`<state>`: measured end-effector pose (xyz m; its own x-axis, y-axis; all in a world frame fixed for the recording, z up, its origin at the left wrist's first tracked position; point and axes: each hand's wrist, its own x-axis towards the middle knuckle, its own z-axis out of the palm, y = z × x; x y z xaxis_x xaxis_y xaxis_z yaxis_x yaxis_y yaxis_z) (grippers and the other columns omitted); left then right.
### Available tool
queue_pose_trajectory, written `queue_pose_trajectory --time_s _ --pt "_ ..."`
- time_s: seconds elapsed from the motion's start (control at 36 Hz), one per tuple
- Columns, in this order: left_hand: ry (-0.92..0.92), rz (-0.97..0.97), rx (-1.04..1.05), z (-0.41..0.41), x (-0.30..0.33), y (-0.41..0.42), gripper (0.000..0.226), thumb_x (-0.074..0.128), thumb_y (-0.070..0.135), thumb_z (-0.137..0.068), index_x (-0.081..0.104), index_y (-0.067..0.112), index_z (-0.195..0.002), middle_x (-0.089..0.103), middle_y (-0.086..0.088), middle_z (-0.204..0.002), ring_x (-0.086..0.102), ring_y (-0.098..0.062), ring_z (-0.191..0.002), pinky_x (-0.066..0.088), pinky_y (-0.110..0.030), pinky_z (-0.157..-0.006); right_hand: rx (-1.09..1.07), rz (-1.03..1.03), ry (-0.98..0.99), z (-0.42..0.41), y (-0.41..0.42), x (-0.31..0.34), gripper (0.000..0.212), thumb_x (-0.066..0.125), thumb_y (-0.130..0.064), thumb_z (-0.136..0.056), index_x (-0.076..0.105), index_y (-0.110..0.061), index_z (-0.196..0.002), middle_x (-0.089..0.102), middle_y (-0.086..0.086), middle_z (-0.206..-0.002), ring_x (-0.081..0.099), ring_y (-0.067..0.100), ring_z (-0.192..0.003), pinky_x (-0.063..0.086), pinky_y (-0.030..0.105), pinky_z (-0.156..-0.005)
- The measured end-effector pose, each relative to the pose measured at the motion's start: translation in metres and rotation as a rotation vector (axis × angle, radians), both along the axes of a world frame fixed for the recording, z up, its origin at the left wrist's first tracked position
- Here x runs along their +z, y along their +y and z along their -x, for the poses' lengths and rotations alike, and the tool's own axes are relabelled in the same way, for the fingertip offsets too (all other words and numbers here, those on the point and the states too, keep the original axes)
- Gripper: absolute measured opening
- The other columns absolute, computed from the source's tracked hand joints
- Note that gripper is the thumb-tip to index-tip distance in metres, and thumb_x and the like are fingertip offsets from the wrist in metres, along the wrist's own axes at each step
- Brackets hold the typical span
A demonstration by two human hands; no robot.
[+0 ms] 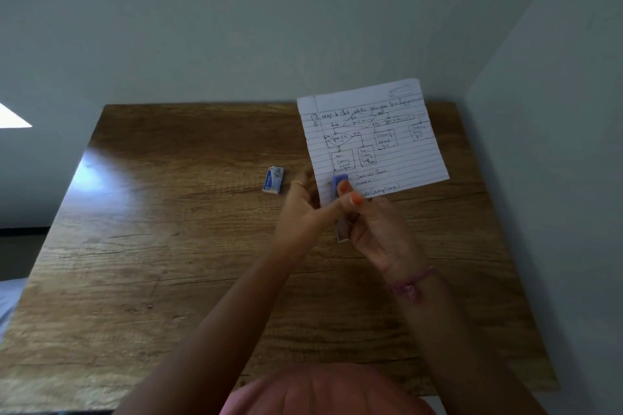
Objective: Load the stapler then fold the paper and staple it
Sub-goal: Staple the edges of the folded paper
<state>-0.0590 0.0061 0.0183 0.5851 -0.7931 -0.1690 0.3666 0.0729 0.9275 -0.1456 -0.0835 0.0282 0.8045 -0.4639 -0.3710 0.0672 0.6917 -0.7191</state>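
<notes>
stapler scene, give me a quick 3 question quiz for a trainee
1. True or false: the stapler lies flat on the table, untouched.
2. Where is the small staple box?
A. on the table, to the left of the hands
B. on top of the paper
C. in the left hand
3. Fill in: the lined paper bears a handwritten ____ of boxes and arrows.

Key
1. False: the left hand and the right hand both hold it, at the paper's lower corner.
2. A
3. flowchart
</notes>
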Motion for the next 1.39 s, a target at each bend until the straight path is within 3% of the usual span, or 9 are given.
queue_pose_trajectory --time_s 0.06,0.14,0.25,0.36,0.64,0.78,0.92,1.0,1.39 --pt "-0.014 -0.054 -0.035 0.003 0.002 -0.001 0.052 0.08 0.023 -0.073 0.058 0.009 -0.119 0.072 -0.006 -0.11 0.069 -0.019 -0.101 0.055 -0.028 -0.08 0.014 0.042 0.016 0.0 0.001 -0.001 0.018 0.071 -0.023 -0.076 0.077 -0.018 -0.092 0.072 0.012 -0.109 0.067 0.025 -0.106 0.057 0.037 -0.087" --pt "0.046 -0.028 -0.022 0.004 0.003 -0.003 0.046 0.08 0.027 -0.072 0.064 0.007 -0.111 0.075 -0.005 -0.094 0.072 -0.012 -0.079 0.055 -0.024 -0.071 0.013 0.038 0.024 -0.002 0.002 -0.001 0.017 0.071 -0.024 -0.075 0.077 -0.019 -0.091 0.073 0.01 -0.106 0.068 0.024 -0.104 0.055 0.038 -0.089" --pt "0.116 0.008 0.0 0.003 0.002 -0.005 0.038 0.08 0.025 -0.071 0.069 0.012 -0.105 0.073 -0.01 -0.107 0.069 -0.024 -0.102 0.055 -0.027 -0.078 -0.025 0.013 0.032 -0.003 0.004 0.0 0.017 0.072 -0.022 -0.073 0.077 -0.016 -0.089 0.074 0.009 -0.101 0.069 0.022 -0.1 0.056 0.035 -0.088" --pt "0.156 0.013 0.033 0.004 0.001 -0.007 0.043 0.08 0.025 -0.068 0.069 0.007 -0.105 0.072 -0.012 -0.108 0.068 -0.025 -0.105 0.055 -0.03 -0.082 -0.09 0.003 0.065 -0.006 0.008 0.0 0.014 0.073 -0.019 -0.069 0.078 -0.017 -0.082 0.075 0.004 -0.092 0.071 0.017 -0.091 0.059 0.028 -0.077" --pt "0.15 0.004 -0.094 -0.006 0.005 -0.001 0.04 0.077 0.024 -0.074 0.067 0.013 -0.111 0.07 -0.013 -0.114 0.067 -0.027 -0.105 0.056 -0.034 -0.083 -0.098 0.036 0.05 -0.005 0.009 -0.003 0.025 0.075 -0.021 -0.07 0.075 -0.014 -0.094 0.074 0.007 -0.099 0.069 0.021 -0.099 0.058 0.03 -0.08" --pt "0.274 0.043 -0.088 -0.017 0.011 -0.001 0.048 0.053 0.033 -0.094 0.05 0.006 -0.133 0.062 -0.014 -0.129 0.06 -0.03 -0.117 0.055 -0.039 -0.09 0.016 0.058 0.007 -0.002 0.004 0.001 0.025 0.072 -0.021 -0.076 0.073 -0.018 -0.101 0.071 0.01 -0.113 0.066 0.023 -0.108 0.055 0.033 -0.089" --pt "0.323 0.042 0.038 -0.021 0.011 -0.003 0.029 0.048 0.023 -0.098 0.06 0.007 -0.12 0.068 -0.015 -0.119 0.065 -0.029 -0.11 0.056 -0.04 -0.089 0.01 -0.005 -0.015 0.001 0.003 -0.001 0.023 0.07 -0.018 -0.077 0.074 -0.017 -0.1 0.072 0.009 -0.11 0.067 0.02 -0.104 0.057 0.029 -0.083" --pt "0.326 0.06 0.08 -0.023 0.013 -0.002 0.027 0.046 0.019 -0.099 0.061 0.006 -0.117 0.07 -0.013 -0.114 0.068 -0.026 -0.104 0.058 -0.034 -0.078 -0.01 -0.051 0.01 0.004 0.001 0.0 0.024 0.069 -0.02 -0.076 0.073 -0.012 -0.099 0.072 0.01 -0.108 0.068 0.021 -0.1 0.058 0.03 -0.081" --pt "0.123 0.013 0.085 -0.034 0.017 0.004 0.022 0.045 0.018 -0.1 0.066 0.011 -0.103 0.075 -0.005 -0.1 0.071 -0.02 -0.093 0.059 -0.03 -0.07 -0.03 -0.117 -0.002 0.004 -0.001 0.005 0.014 0.068 -0.018 -0.075 0.079 -0.014 -0.082 0.075 0.008 -0.096 0.072 0.018 -0.09 0.059 0.028 -0.068"
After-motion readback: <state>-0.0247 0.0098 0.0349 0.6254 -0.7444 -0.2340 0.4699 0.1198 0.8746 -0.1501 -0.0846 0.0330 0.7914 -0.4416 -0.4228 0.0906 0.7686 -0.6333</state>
